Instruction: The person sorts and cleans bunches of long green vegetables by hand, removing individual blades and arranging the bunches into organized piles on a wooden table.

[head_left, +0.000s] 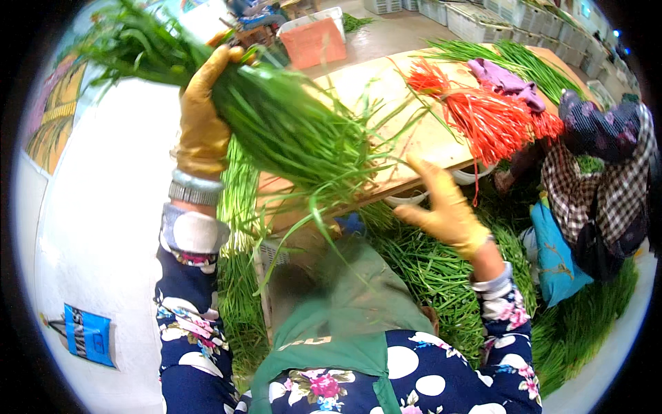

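My left hand (pixel 202 121), in a yellow glove, is closed round a big bunch of long green chives (pixel 293 127). The bunch is raised above the left side of a wooden table (pixel 352 86), slanting down to the right, its loose ends blurred and some blades hanging. My right hand (pixel 448 207), gloved alike, is at the table's near edge with thumb and fingers spread. Nothing is in it, and the bunch's loose ends are a short way to its left. Red plastic ties (pixel 486 121) lie bundled on the table beyond it.
A purple cloth (pixel 510 84) and more chives (pixel 541 72) lie at the table's far right. Heaped chives (pixel 441 283) fill the space below. At right is a person in a checked garment (pixel 569 186), beside a blue bag (pixel 555 252). Crates (pixel 476 24) stand at the back.
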`<move>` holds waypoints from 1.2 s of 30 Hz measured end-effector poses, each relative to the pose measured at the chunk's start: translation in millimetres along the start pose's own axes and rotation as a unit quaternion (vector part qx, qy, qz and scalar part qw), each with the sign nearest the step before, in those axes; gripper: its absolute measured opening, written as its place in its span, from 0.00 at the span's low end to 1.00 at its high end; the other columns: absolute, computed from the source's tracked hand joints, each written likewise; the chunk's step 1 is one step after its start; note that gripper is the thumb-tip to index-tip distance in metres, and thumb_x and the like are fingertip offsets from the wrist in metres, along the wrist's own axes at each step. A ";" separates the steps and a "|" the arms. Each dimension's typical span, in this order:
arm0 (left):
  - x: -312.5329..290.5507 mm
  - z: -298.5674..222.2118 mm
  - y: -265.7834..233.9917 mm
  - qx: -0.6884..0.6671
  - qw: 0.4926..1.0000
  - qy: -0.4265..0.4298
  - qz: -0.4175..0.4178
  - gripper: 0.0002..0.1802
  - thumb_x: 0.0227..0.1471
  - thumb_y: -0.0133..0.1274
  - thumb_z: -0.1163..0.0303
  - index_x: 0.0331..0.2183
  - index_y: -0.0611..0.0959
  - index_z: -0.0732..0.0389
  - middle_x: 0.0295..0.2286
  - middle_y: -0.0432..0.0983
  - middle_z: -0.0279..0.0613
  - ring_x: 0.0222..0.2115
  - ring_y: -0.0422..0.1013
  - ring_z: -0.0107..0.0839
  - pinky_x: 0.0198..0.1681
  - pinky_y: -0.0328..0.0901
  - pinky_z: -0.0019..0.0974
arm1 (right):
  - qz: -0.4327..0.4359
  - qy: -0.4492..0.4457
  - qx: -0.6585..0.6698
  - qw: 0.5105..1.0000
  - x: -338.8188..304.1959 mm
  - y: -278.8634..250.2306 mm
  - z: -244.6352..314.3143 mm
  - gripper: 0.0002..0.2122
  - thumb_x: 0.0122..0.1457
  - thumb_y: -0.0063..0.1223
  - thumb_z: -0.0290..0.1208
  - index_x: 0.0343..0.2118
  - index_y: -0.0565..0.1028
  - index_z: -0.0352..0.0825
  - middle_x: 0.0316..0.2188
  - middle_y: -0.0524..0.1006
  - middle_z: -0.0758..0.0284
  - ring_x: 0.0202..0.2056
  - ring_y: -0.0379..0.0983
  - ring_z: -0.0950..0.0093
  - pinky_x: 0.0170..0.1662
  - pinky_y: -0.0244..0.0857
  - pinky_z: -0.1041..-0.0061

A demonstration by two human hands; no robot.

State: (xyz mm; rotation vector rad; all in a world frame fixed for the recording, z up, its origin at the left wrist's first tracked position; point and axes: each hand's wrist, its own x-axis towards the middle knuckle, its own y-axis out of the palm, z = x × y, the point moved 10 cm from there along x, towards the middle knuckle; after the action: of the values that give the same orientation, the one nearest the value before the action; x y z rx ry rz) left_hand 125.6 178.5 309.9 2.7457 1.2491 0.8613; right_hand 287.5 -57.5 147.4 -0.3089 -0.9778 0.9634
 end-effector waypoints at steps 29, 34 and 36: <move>-9.1 46.6 -59.2 -0.250 0.963 -0.094 -0.019 0.10 0.58 0.50 0.66 0.28 0.72 0.60 0.18 0.54 0.27 0.19 0.56 0.23 0.39 0.61 0.32 | 0.123 -0.179 0.083 0.973 -86.4 63.4 68.2 0.09 0.45 0.53 0.33 0.32 0.74 0.42 0.27 0.74 0.70 0.31 0.71 0.68 0.40 0.65 0.69; -10.9 22.6 -42.7 -0.330 0.936 -0.062 0.103 0.14 0.57 0.51 0.62 0.38 0.79 0.64 0.17 0.54 0.26 0.19 0.54 0.21 0.40 0.59 0.29 | -0.141 0.272 0.445 0.841 -169.8 12.5 -72.3 0.18 0.63 0.47 0.48 0.30 0.73 0.35 0.24 0.74 0.70 0.20 0.68 0.80 0.22 0.61 0.81; -19.2 18.7 -9.7 -0.363 0.918 -0.055 0.151 0.22 0.58 0.49 0.62 0.48 0.76 0.68 0.18 0.58 0.24 0.20 0.58 0.17 0.40 0.61 0.28 | -0.149 0.327 0.469 0.807 -156.5 -15.1 -84.2 0.17 0.65 0.44 0.48 0.33 0.74 0.37 0.24 0.74 0.72 0.21 0.59 0.90 0.23 0.52 0.85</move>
State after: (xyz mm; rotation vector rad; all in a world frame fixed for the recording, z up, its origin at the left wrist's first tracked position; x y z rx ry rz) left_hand 117.6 175.8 282.7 2.3291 0.3551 0.9253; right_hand 332.3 -176.4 22.3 0.3432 0.1513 0.8460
